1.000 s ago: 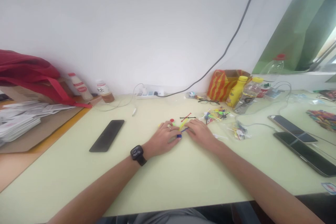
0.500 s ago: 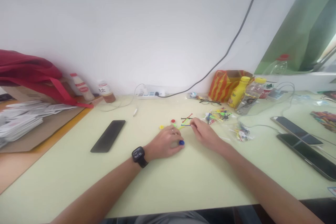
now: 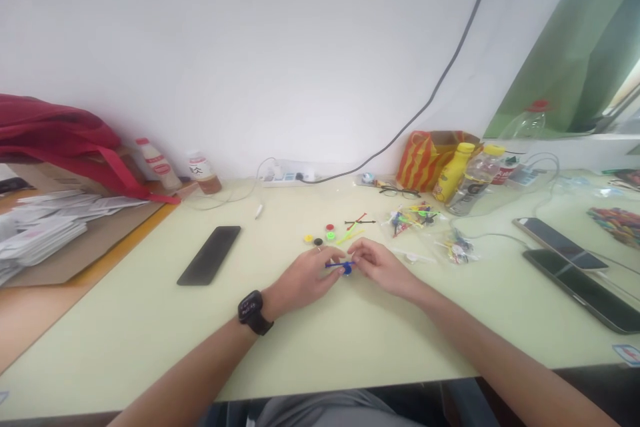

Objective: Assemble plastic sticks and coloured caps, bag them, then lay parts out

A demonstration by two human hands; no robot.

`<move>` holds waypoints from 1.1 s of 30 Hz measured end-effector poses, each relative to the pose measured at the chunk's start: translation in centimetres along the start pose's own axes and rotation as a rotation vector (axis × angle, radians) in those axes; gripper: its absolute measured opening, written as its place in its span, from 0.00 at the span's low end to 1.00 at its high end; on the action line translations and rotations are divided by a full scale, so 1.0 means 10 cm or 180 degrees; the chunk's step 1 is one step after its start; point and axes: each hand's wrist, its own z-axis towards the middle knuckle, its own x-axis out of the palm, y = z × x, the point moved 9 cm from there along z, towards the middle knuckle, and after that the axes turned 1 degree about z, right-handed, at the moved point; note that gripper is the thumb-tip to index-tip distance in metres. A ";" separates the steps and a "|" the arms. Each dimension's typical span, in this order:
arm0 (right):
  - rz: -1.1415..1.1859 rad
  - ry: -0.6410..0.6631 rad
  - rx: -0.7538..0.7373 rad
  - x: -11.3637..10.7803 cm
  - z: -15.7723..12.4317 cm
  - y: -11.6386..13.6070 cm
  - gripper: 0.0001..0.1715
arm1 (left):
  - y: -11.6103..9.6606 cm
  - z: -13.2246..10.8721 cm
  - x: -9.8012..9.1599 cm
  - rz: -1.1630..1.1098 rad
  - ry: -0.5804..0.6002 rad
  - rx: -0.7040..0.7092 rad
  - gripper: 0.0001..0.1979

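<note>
My left hand (image 3: 313, 275), with a black watch on its wrist, pinches a small blue round piece (image 3: 347, 269) between thumb and fingers. A thin blue stick (image 3: 334, 265) lies across that piece, and the fingertips of my right hand (image 3: 383, 267) are closed at its right end. Both hands meet low over the table. Just beyond them lie small round pieces: a yellow one (image 3: 309, 239), a black one (image 3: 319, 241), a green one (image 3: 330, 236) and a red one (image 3: 330, 227). Crossed thin sticks (image 3: 357, 222) in black, red and green-yellow lie beside these.
Clear bags of coloured plastic parts (image 3: 413, 219) lie to the right, with eyeglasses (image 3: 400, 193) behind. A black phone (image 3: 210, 255) rests at left; two more phones (image 3: 583, 290) lie at right. Bottles (image 3: 455, 172), a striped bag (image 3: 423, 160) and a power strip (image 3: 285, 178) line the wall.
My right hand has brought the blue stick from the other sticks toward me, onto the blue round piece in my left hand. The black round piece and crossed sticks are now uncovered.
</note>
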 end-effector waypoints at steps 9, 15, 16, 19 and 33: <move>-0.0205 0.0007 -0.0182 0.01 0.02 -0.04 0.08 | 0.16 -0.02 0.11 -0.0256 0.0078 -0.0029 0.11; -0.0414 0.0016 -0.0191 -0.06 -0.01 -0.01 0.06 | 0.18 -0.01 0.15 -0.0302 0.0001 0.0008 0.12; -0.0430 0.0032 -0.0176 -0.07 -0.01 -0.02 0.05 | 0.18 -0.01 0.15 -0.0314 -0.0003 0.0026 0.13; -0.0422 0.0079 -0.0142 -0.06 0.00 -0.04 0.05 | 0.18 -0.01 0.15 -0.0302 0.0019 0.0030 0.13; -0.0548 -0.0025 -0.0315 0.00 0.02 -0.06 0.05 | -0.03 -0.05 0.16 0.0657 0.0122 0.0488 0.17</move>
